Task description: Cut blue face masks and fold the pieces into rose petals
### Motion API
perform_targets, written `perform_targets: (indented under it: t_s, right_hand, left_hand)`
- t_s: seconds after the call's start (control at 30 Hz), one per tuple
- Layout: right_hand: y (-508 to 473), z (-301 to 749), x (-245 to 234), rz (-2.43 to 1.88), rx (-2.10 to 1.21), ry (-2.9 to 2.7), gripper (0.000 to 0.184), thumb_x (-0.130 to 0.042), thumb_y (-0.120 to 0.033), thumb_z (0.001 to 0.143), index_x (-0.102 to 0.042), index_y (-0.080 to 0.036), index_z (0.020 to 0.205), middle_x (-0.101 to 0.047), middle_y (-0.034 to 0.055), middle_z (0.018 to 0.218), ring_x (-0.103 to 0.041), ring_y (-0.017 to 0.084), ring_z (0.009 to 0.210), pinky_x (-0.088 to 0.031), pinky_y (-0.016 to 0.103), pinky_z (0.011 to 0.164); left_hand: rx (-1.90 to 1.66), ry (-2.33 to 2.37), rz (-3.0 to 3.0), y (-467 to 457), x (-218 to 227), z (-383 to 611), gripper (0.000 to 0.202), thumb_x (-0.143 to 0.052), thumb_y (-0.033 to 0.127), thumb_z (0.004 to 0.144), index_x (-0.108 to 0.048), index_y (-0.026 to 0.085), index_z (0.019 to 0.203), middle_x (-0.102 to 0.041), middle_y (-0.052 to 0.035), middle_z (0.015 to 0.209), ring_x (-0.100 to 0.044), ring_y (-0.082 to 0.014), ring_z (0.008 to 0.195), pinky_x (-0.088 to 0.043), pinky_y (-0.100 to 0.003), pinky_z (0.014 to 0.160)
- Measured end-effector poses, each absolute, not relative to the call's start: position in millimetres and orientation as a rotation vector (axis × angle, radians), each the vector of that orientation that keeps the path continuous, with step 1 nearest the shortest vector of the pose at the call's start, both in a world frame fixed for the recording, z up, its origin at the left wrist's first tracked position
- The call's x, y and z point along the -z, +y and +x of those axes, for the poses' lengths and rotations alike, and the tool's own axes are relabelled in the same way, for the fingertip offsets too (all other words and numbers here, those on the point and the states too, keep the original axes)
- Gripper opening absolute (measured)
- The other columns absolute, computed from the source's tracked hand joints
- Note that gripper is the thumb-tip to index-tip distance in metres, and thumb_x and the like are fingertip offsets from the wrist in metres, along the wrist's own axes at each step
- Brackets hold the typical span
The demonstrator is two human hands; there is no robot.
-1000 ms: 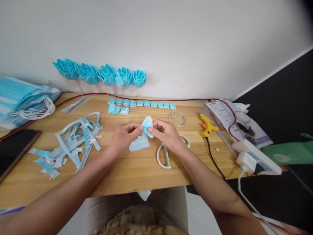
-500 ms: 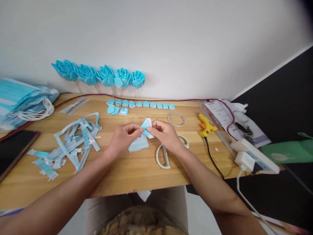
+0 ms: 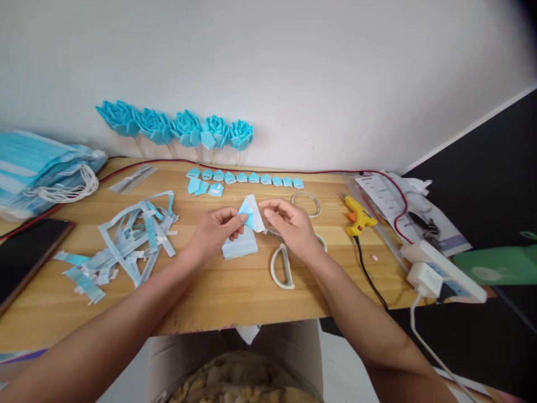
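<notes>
My left hand [image 3: 213,229] pinches a small folded piece of blue and white mask fabric [image 3: 250,213] above the wooden table [image 3: 235,285]. My right hand [image 3: 291,226] is right beside the piece, its fingers curled with the tips close to or touching its right edge. Under the hands lies a small stack of cut fabric squares [image 3: 240,246]. White-handled scissors [image 3: 283,266] lie just right of the stack, partly hidden by my right hand.
A row of folded blue petals [image 3: 245,179] lies near the wall, below several blue fabric roses [image 3: 176,126]. Cut mask strips [image 3: 126,240], a pile of masks [image 3: 37,170] and a phone [image 3: 25,252] are at left. A tape ring [image 3: 308,202], yellow glue gun [image 3: 356,215], power strip [image 3: 444,268] sit right.
The right hand's fingers have loosened and shifted slightly right off the folded piece, which now stands more upright in the left hand's pinch. The camera view has shifted slightly.
</notes>
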State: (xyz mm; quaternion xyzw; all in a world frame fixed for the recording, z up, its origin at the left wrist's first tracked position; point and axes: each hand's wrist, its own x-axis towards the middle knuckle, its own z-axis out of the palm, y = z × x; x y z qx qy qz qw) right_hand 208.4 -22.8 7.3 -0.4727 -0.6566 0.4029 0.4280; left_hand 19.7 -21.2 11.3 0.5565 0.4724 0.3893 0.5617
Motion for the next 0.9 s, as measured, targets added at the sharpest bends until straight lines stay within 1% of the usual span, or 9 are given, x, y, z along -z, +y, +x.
perform_targets:
  t_s: [0.07,0.13,0.2,0.27,0.4,0.53,0.63,0.73,0.9]
  right_hand:
    - [-23,210,-10,-1.143,-0.805,-1.762,0.023,-0.052,-0.021,0.088,-0.063,-0.025,0.108,-0.065,0.0042,0.109,-0.060,0.017,0.093,-0.050,0.032,0.080]
    - [-22,210,-11,-1.070,-0.574,-1.923,0.033,-0.049,-0.011,0.085,-0.062,-0.028,0.110,-0.061,0.0045,0.121,-0.055,0.020,0.112,-0.045,0.039,0.095]
    - [-21,208,-9,-0.994,-0.389,-2.050,0.040,-0.048,-0.006,0.083,-0.062,-0.029,0.111,-0.058,0.0039,0.127,-0.049,0.022,0.122,-0.039,0.045,0.103]
    - [-20,207,-5,-0.942,-0.287,-2.126,0.036,-0.050,-0.007,0.083,-0.064,-0.030,0.106,-0.056,0.0031,0.130,-0.047,0.023,0.124,-0.037,0.047,0.104]
    - [-17,208,-4,-0.915,-0.290,-2.170,0.014,-0.059,-0.019,0.087,-0.068,-0.029,0.088,-0.058,0.0020,0.126,-0.047,0.024,0.122,-0.040,0.047,0.100]
    - [-20,212,-13,-0.953,-0.447,-2.101,0.008,-0.061,-0.021,0.086,-0.068,-0.026,0.086,-0.060,0.0040,0.123,-0.050,0.023,0.119,-0.041,0.045,0.100]
    - [-23,213,-17,-1.039,-0.755,-1.885,0.017,-0.059,-0.028,0.088,-0.066,-0.025,0.103,-0.061,0.0058,0.124,-0.054,0.022,0.118,-0.043,0.043,0.101]
    - [-22,212,-13,-1.091,-1.166,-1.592,0.034,-0.059,-0.038,0.088,-0.060,-0.025,0.119,-0.064,0.0072,0.120,-0.060,0.020,0.109,-0.050,0.037,0.090]
    - [-18,206,1,-0.997,-1.457,-1.412,0.042,-0.069,-0.035,0.079,-0.060,-0.025,0.118,-0.068,0.0029,0.100,-0.064,0.015,0.086,-0.052,0.026,0.073]
  left_hand:
    - [-0.941,1.109,1.253,-20,-11,18,0.034,-0.063,0.040,0.078,-0.055,0.016,0.056,-0.052,0.0019,0.053,-0.043,-0.0088,0.052,-0.037,-0.022,0.054]
    - [-0.961,1.071,1.200,-19,-7,17,0.034,-0.062,0.040,0.080,-0.055,0.016,0.057,-0.051,0.0019,0.053,-0.042,-0.0086,0.051,-0.035,-0.022,0.053]
    - [-0.962,1.017,1.162,-19,-3,17,0.034,-0.063,0.041,0.080,-0.054,0.017,0.058,-0.051,0.0019,0.054,-0.042,-0.0086,0.051,-0.034,-0.023,0.053]
    - [-0.953,0.993,1.158,-19,-2,17,0.034,-0.063,0.042,0.080,-0.054,0.017,0.058,-0.051,0.0020,0.054,-0.042,-0.0088,0.051,-0.034,-0.023,0.053]
    - [-0.942,1.055,1.239,-20,-5,18,0.036,-0.062,0.041,0.080,-0.052,0.017,0.054,-0.049,0.0026,0.052,-0.041,-0.0089,0.050,-0.033,-0.023,0.054]
    - [-0.980,1.113,1.277,-19,-6,17,0.036,-0.060,0.040,0.081,-0.052,0.017,0.055,-0.048,0.0030,0.052,-0.040,-0.0090,0.051,-0.033,-0.023,0.054]
    - [-0.979,1.133,1.314,-19,-8,16,0.035,-0.059,0.039,0.081,-0.051,0.018,0.055,-0.047,0.0031,0.052,-0.039,-0.0092,0.052,-0.032,-0.023,0.054]
    - [-0.940,1.153,1.365,-21,-11,18,0.036,-0.060,0.039,0.080,-0.048,0.018,0.053,-0.044,0.0035,0.051,-0.038,-0.0093,0.052,-0.031,-0.023,0.052]
    - [-0.898,1.129,1.413,-25,-7,24,0.033,-0.062,0.041,0.076,-0.050,0.017,0.056,-0.041,0.0053,0.051,-0.034,-0.0078,0.049,-0.027,-0.022,0.048]
